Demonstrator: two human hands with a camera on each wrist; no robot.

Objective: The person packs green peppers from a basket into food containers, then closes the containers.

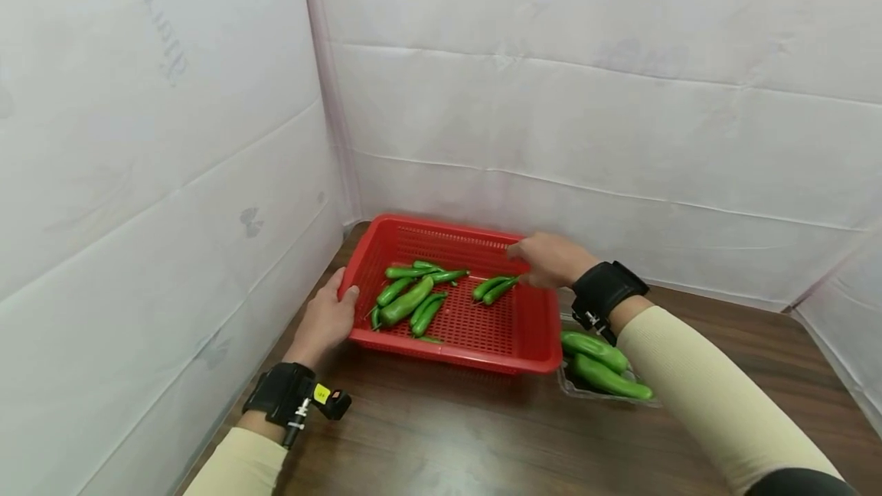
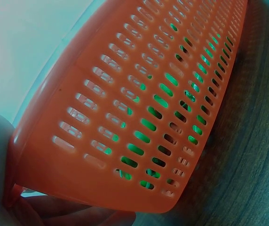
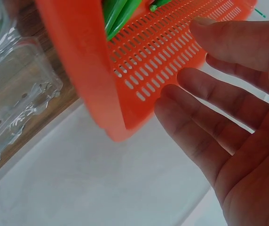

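A red slotted basket (image 1: 448,357) stands on the dark wooden table near the back left corner. Several green peppers (image 1: 409,298) lie in it, with two more (image 1: 494,288) toward its right side. My left hand (image 1: 329,320) grips the basket's left rim, thumb over the edge; in the left wrist view its fingers (image 2: 68,212) curl under the basket wall (image 2: 139,117). My right hand (image 1: 547,259) hovers at the far right corner. Its fingers (image 3: 228,127) are straight and spread beside the basket's outer wall (image 3: 162,61); one fingertip looks close to touching it.
A clear plastic tray (image 1: 606,396) with two or three larger green peppers (image 1: 599,366) sits right of the basket, under my right forearm; its clear rim (image 3: 17,89) shows in the right wrist view. White sheet walls close in on the left and back.
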